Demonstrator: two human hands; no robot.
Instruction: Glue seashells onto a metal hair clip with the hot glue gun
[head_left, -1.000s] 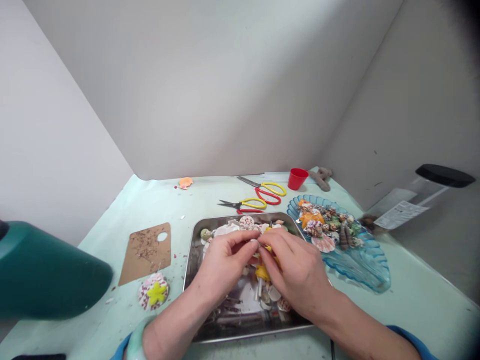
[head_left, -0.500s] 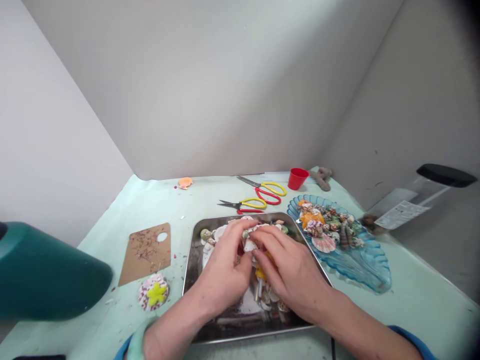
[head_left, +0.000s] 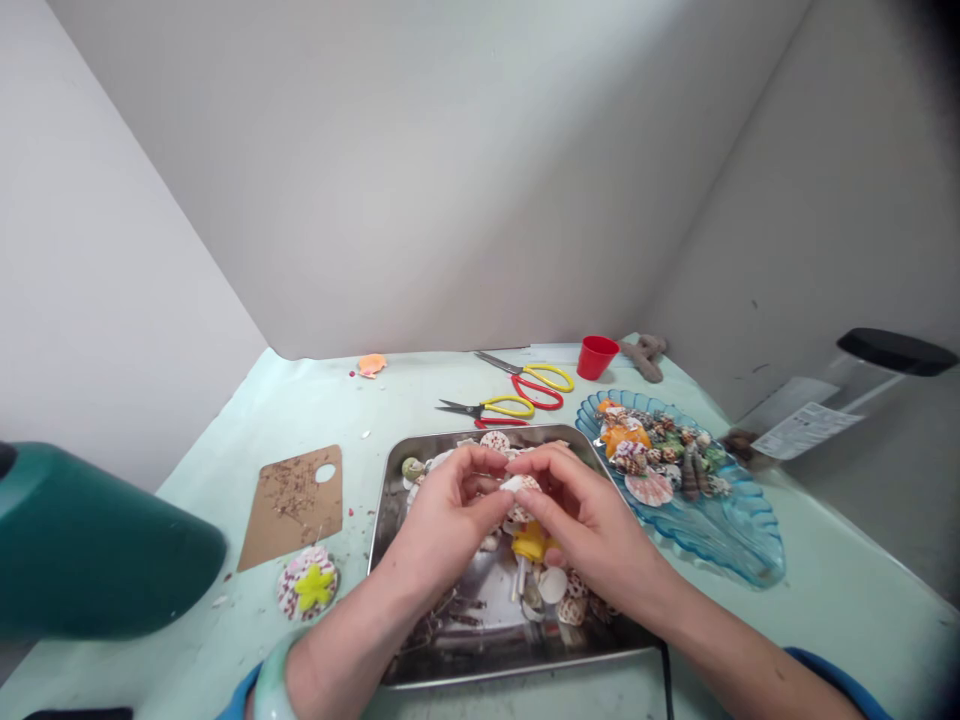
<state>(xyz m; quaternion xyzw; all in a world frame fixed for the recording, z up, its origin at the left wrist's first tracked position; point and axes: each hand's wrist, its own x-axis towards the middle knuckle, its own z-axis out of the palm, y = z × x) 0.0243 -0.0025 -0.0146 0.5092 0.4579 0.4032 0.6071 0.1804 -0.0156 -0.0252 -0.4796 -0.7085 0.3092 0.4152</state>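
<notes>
Over the metal tray (head_left: 384,520), my left hand (head_left: 442,520) and my right hand (head_left: 589,520) meet fingertip to fingertip. Together they pinch a small white, red-speckled shell (head_left: 519,487) held above the tray. Both hands have curled fingers. Below them the tray holds several loose shells (head_left: 555,590), a yellow piece (head_left: 529,545) and dark scraps near its front edge. More shells lie at the tray's far end (head_left: 493,440).
A blue glass dish (head_left: 735,535) with several shells sits right of the tray. Two yellow-and-red scissors (head_left: 491,408) (head_left: 536,380) and a red cup (head_left: 597,357) lie behind. Left are a brown card (head_left: 294,505), a decorated shell with a yellow star (head_left: 307,587) and a dark green object (head_left: 90,545).
Both hands dipped toward the shells at the tray's far end, then drew back and lifted, now pinching a speckled white shell between them.
</notes>
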